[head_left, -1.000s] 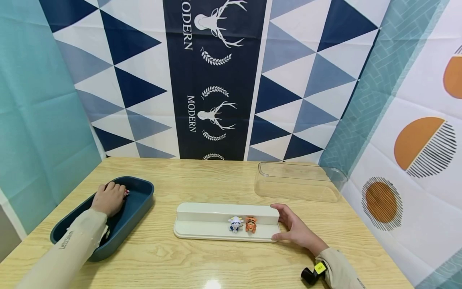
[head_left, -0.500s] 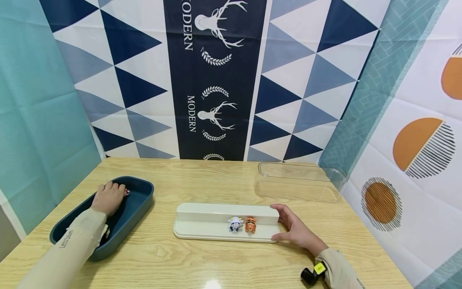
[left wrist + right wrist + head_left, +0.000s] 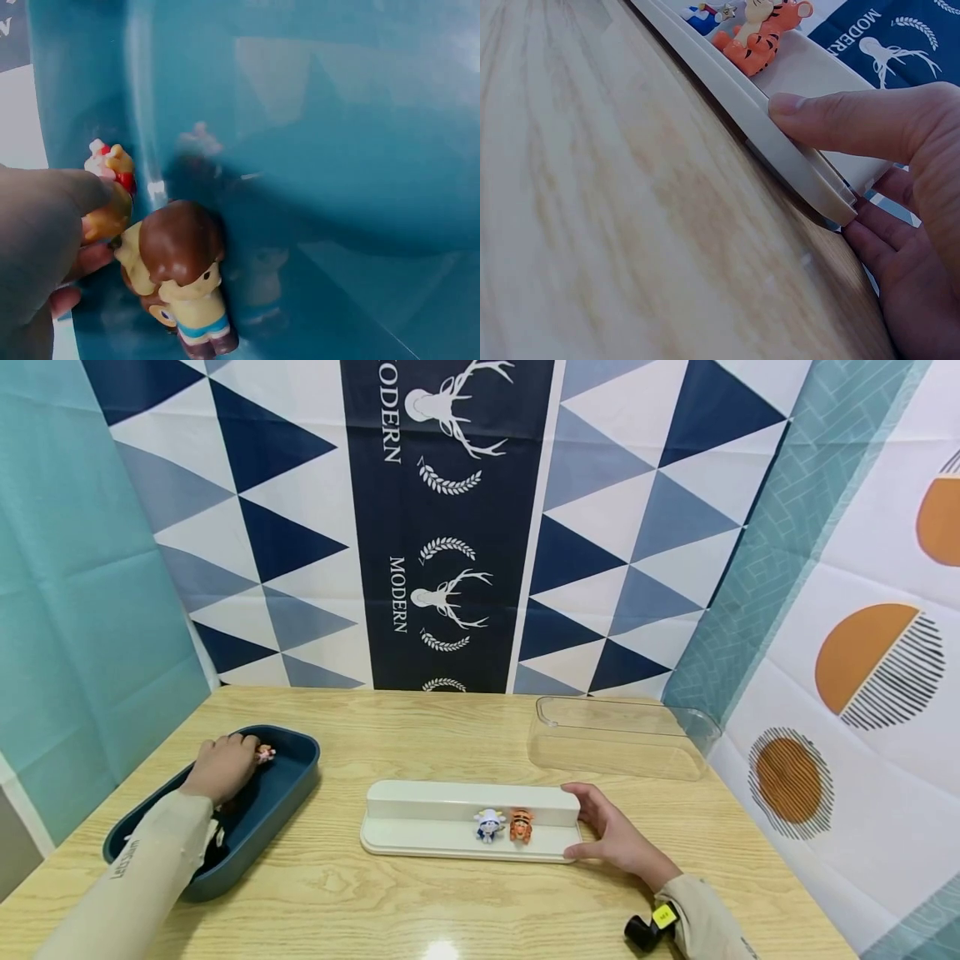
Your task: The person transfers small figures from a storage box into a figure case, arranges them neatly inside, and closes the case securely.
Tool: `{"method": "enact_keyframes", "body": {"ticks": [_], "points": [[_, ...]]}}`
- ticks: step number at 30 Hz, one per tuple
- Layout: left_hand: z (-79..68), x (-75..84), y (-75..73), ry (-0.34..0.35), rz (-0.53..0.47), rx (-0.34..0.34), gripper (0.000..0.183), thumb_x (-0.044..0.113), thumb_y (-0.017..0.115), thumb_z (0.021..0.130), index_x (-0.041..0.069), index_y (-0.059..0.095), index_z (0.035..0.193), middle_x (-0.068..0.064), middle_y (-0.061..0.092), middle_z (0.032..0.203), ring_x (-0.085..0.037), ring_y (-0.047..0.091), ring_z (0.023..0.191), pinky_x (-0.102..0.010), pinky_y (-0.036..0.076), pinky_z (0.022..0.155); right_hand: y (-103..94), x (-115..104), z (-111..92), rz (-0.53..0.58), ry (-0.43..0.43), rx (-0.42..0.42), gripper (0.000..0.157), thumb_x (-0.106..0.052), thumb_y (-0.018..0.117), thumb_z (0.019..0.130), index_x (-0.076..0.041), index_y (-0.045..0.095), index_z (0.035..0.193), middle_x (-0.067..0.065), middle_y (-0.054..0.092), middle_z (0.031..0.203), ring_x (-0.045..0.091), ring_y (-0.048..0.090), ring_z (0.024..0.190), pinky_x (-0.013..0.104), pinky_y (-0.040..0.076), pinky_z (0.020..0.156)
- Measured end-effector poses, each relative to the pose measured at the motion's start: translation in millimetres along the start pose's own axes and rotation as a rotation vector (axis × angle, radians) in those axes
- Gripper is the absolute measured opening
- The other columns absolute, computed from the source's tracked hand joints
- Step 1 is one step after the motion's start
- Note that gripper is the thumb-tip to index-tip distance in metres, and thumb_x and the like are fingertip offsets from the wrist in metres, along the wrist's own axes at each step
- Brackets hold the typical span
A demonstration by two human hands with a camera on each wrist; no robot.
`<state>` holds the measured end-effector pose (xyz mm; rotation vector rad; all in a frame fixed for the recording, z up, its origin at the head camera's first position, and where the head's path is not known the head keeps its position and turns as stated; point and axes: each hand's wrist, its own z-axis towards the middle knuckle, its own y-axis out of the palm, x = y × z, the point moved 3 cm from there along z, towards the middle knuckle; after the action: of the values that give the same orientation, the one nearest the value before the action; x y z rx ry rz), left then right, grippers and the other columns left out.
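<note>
Head view: left hand [image 3: 222,767] in blue tub [image 3: 272,827], figurine [image 3: 266,753] in its pinch; right hand [image 3: 617,835] around end of white stand [image 3: 420,840]

tbl [image 3: 352,914] w/ bin [image 3: 281,781], stand [image 3: 420,837], clr box [image 3: 618,762]

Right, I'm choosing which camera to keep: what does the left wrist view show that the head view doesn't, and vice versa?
Left wrist only: the brown-haired figure, clearly. Head only: the right hand, white stand, white-hatted figure, tiger figure and clear cover. Both: the left hand, the small figure it pinches, and the blue tray.
</note>
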<state>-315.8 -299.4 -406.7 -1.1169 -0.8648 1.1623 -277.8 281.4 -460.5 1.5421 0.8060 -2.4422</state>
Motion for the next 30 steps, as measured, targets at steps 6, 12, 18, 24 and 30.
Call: {"method": "enact_keyframes", "body": {"ticks": [6, 12, 18, 24, 30], "points": [[4.0, -7.3, -3.8, 0.020, -0.136, -0.004, 0.024, 0.001, 0.053, 0.096, -0.018, 0.055, 0.110, -0.032, 0.058, 0.098, -0.047, 0.059, 0.093, -0.058, 0.046, 0.077, 0.5, -0.3, 0.4, -0.008, 0.003, 0.001, 0.090, 0.001, 0.085, 0.073, 0.009, 0.031, 0.145, 0.031, 0.042, 0.141, -0.001, 0.050, 0.122, 0.015, 0.040, 0.099], [5.5, -10.0, -9.6, 0.057, -0.311, 0.036, 0.020, -0.004, 0.057, 0.094, -0.022, 0.056, 0.104, -0.031, 0.060, 0.091, -0.045, 0.061, 0.085, -0.056, 0.051, 0.074, 0.8, -1.1, 0.3, -0.007, 0.003, -0.002, 0.091, 0.000, 0.085, 0.073, 0.011, 0.030, 0.145, 0.029, 0.042, 0.142, -0.001, 0.050, 0.122, 0.015, 0.040, 0.099], [2.9, -12.9, -16.8, -0.031, -0.486, 0.036, 0.031, 0.006, 0.063, 0.097, -0.020, 0.058, 0.112, -0.035, 0.062, 0.103, -0.049, 0.062, 0.095, -0.056, 0.052, 0.080, 0.5, -0.7, 0.6, 0.001, -0.001, -0.003, 0.091, 0.000, 0.085, 0.074, 0.011, 0.030, 0.145, 0.026, 0.044, 0.141, 0.000, 0.050, 0.122, 0.015, 0.039, 0.099], [1.8, -10.0, -26.6, -0.103, -0.604, 0.062, 0.041, 0.019, 0.063, 0.099, -0.016, 0.058, 0.120, -0.035, 0.061, 0.114, -0.049, 0.059, 0.105, -0.057, 0.050, 0.087, -0.1, 1.9, 1.3, -0.010, -0.016, -0.003, 0.090, 0.002, 0.084, 0.074, 0.010, 0.031, 0.145, 0.026, 0.045, 0.140, 0.000, 0.051, 0.122, 0.015, 0.039, 0.100], [4.9, -3.2, -34.5, -0.134, -0.698, 0.107, 0.046, 0.026, 0.065, 0.099, -0.011, 0.059, 0.125, -0.032, 0.061, 0.121, -0.045, 0.059, 0.110, -0.044, 0.053, 0.088, -0.2, 3.5, 1.3, -0.018, -0.030, -0.001, 0.089, 0.001, 0.085, 0.073, 0.009, 0.032, 0.145, 0.026, 0.044, 0.141, 0.000, 0.050, 0.123, 0.015, 0.039, 0.100]]}}
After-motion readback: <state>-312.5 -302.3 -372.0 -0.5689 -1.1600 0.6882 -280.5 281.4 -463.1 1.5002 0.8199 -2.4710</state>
